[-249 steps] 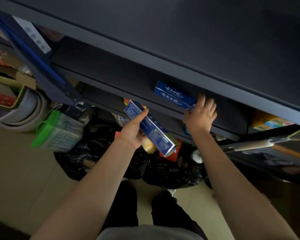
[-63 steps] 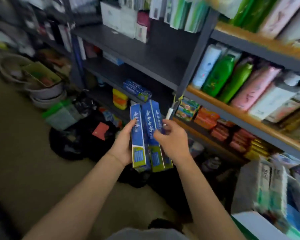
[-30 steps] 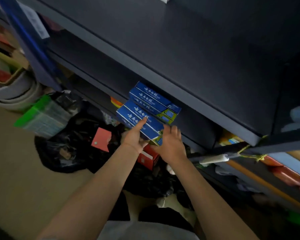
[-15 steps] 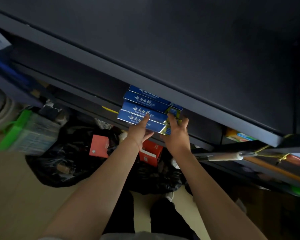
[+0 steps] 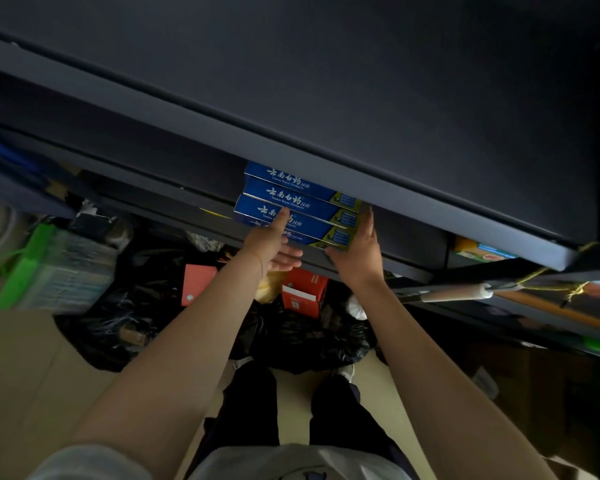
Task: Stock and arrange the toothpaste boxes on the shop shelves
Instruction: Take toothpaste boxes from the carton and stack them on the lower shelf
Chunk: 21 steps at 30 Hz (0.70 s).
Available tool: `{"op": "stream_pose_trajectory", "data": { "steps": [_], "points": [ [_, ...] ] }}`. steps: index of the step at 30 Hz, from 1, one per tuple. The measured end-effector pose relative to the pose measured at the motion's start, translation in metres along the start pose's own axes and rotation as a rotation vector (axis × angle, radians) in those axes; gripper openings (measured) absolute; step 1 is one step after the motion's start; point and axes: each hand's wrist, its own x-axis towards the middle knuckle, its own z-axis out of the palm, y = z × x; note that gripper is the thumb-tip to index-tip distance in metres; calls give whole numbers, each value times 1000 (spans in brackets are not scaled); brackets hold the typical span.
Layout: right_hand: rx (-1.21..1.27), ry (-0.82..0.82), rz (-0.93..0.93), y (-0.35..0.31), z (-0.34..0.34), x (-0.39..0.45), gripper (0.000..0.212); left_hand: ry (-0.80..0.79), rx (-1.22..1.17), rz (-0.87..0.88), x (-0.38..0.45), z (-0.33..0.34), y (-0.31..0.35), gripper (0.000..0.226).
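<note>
Several blue toothpaste boxes (image 5: 293, 197) lie stacked lengthwise on a dark shelf (image 5: 409, 263), just under the lip of the shelf above (image 5: 430, 199). My left hand (image 5: 271, 245) grips the lower boxes near their left half, with the thumb up on a box front and the fingers curled beneath. My right hand (image 5: 357, 252) holds the yellow-green right end of the lower boxes, thumb under the bottom one and fingers up along the ends. The back of the stack is hidden by the upper shelf.
On the floor below sit a clear container with a green lid (image 5: 49, 271), black plastic bags (image 5: 291, 337), a red box (image 5: 303, 292) and a pink card (image 5: 198, 284). A pole with a white grip (image 5: 461, 292) juts out at the right. An orange box (image 5: 482, 251) sits further right on the shelf.
Both hands have pushed the two lower boxes further in, beneath the two boxes that sat there before. The stack now lines up more closely, and my view has tilted down slightly.
</note>
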Motion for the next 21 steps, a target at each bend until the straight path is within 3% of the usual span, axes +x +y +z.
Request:
{"op": "stream_pose_trajectory", "data": {
  "steps": [9, 13, 17, 21],
  "points": [
    [66, 70, -39, 4, 8, -2, 83, -50, -94, 100, 0, -4, -15, 48],
    [3, 103, -36, 7, 14, -4, 73, -46, -391, 151, 2, -10, -24, 50],
    [9, 114, 1, 11, 12, -5, 54, -20, -418, 210, 3, -9, -22, 33],
    [22, 134, 10, 8, 9, -6, 44, -3, -439, 190, 3, -7, -15, 43]
  ]
}}
